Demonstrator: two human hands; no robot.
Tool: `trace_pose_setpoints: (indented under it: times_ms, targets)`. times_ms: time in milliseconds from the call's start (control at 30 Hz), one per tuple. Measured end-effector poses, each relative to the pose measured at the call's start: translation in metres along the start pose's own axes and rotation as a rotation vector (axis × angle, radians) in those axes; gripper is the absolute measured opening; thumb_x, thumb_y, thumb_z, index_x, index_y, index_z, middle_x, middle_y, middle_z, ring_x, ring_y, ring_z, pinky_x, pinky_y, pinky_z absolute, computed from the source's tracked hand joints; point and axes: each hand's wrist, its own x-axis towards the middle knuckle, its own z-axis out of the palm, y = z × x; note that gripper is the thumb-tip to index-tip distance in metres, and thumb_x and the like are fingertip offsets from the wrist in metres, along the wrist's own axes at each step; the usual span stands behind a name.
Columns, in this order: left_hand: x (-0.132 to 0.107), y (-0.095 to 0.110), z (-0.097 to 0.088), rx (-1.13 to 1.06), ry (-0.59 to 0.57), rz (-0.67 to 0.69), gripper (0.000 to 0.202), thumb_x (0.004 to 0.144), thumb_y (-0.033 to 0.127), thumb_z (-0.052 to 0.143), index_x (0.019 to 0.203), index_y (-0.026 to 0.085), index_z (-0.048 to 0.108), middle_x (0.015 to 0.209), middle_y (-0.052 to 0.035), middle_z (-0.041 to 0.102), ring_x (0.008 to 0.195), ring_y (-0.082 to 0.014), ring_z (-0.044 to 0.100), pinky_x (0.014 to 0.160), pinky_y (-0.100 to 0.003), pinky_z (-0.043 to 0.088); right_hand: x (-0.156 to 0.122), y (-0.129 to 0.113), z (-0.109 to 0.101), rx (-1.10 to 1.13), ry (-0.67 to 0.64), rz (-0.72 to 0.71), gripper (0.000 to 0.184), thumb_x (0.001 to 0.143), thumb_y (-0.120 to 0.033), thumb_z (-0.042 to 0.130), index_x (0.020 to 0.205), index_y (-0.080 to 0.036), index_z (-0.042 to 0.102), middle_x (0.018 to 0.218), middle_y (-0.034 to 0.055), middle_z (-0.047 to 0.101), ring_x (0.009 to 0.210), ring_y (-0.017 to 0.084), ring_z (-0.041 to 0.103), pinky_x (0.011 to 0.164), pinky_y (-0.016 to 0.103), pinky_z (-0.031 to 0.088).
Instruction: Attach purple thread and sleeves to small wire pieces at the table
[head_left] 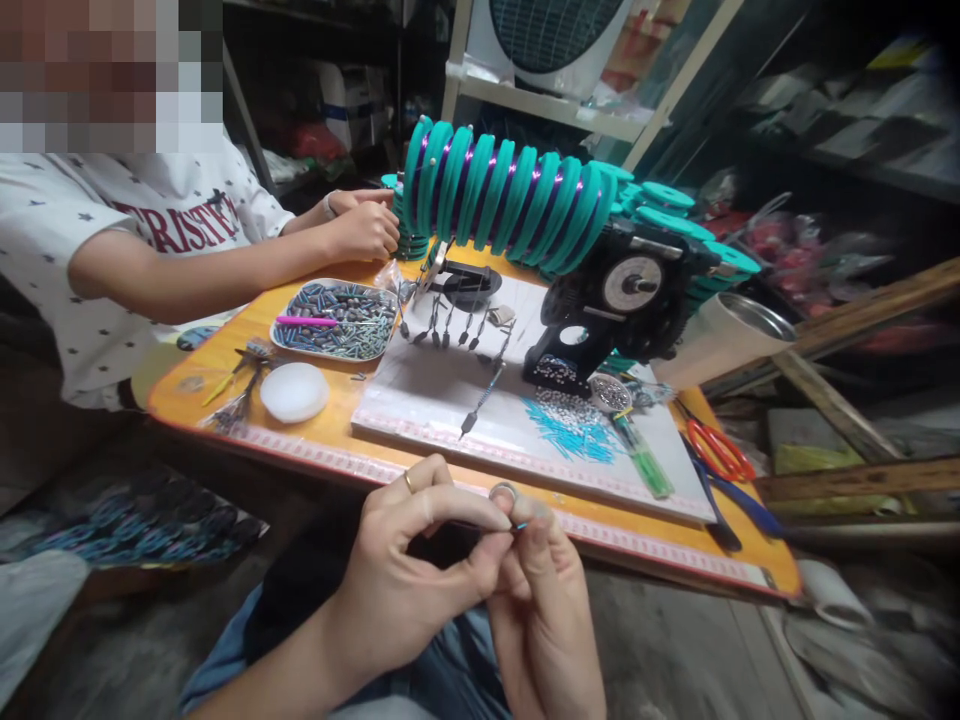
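My left hand (pixel 420 550), with a ring on one finger, is closed in a pinch, its thumb and forefinger meeting at the fingertips. A small blue tube-shaped bead (pixel 523 525) shows just beyond those tips, at the pinched fingers of my right hand (pixel 551 590). The two hands touch or nearly touch over my lap, in front of the table edge. What the left fingertips grip is too small to make out. On the white board (pixel 420 400) lie a heap of blue tube beads (pixel 574 432), small silvery beads (pixel 566 405) and a beaded strand with a dark pendant (pixel 470 422).
Teal spools (pixel 510 195) hang on a black stand (pixel 634 290). A tray of dark beads (pixel 337 345) holds a pink tool (pixel 307 321). Pliers (pixel 225 378), a white dish (pixel 295 392) and red-handled scissors (pixel 720 450) lie around. Another person's hands (pixel 367 225) are at the far left.
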Motion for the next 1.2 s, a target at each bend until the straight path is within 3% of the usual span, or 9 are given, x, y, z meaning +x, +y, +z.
trace_pose_setpoints:
  times_ms: [167, 400, 667, 967, 1200]
  targets:
    - [0.0023, -0.0005, 0.0022, 0.044, 0.010, 0.005, 0.015, 0.079, 0.000, 0.068, 0.081, 0.014, 0.071, 0.070, 0.0029, 0.062, 0.064, -0.0060, 0.050, 0.059, -0.013, 0.045, -0.0002, 0.0010, 0.0019, 0.007, -0.022, 0.028, 0.014, 0.101, -0.042, 0.074, 0.105, -0.028, 0.076, 0.110, 0.0027, 0.065, 0.107, 0.021, 0.062, 0.095, 0.029, 0.054]
    - [0.0033, 0.0011, 0.0011, 0.063, 0.007, 0.007, 0.013, 0.078, 0.000, 0.067, 0.078, 0.014, 0.069, 0.069, 0.0024, 0.062, 0.064, -0.0061, 0.052, 0.056, -0.013, 0.043, 0.0008, 0.0002, 0.0043, 0.012, -0.032, 0.009, 0.012, 0.102, -0.039, 0.074, 0.104, -0.027, 0.077, 0.110, 0.0016, 0.066, 0.102, 0.015, 0.063, 0.092, 0.021, 0.054]
    - [0.0017, 0.0005, 0.0013, 0.067, -0.003, 0.003, 0.015, 0.078, -0.001, 0.066, 0.079, 0.014, 0.069, 0.070, 0.0024, 0.062, 0.064, -0.0060, 0.052, 0.057, -0.013, 0.044, 0.0003, 0.0012, 0.0030, 0.006, -0.046, 0.024, 0.012, 0.103, -0.040, 0.072, 0.107, -0.029, 0.076, 0.115, 0.0022, 0.066, 0.102, 0.017, 0.063, 0.098, 0.028, 0.052]
    - [0.0028, 0.0004, 0.0012, 0.097, -0.004, 0.013, 0.015, 0.079, 0.000, 0.065, 0.079, 0.014, 0.068, 0.068, 0.0028, 0.059, 0.062, -0.0061, 0.050, 0.058, -0.014, 0.044, -0.0018, 0.0009, 0.0041, -0.052, -0.020, -0.026, 0.010, 0.102, -0.038, 0.073, 0.104, -0.028, 0.076, 0.113, 0.0020, 0.066, 0.109, 0.020, 0.061, 0.099, 0.032, 0.051]
    - [0.0012, 0.0004, -0.0010, 0.118, -0.014, 0.014, 0.015, 0.078, 0.000, 0.064, 0.078, 0.015, 0.065, 0.070, 0.0029, 0.061, 0.063, -0.0060, 0.050, 0.057, -0.014, 0.042, -0.0007, 0.0032, 0.0079, -0.109, 0.053, -0.114, 0.011, 0.097, -0.037, 0.080, 0.097, -0.026, 0.077, 0.104, 0.0024, 0.067, 0.103, 0.018, 0.063, 0.094, 0.026, 0.052]
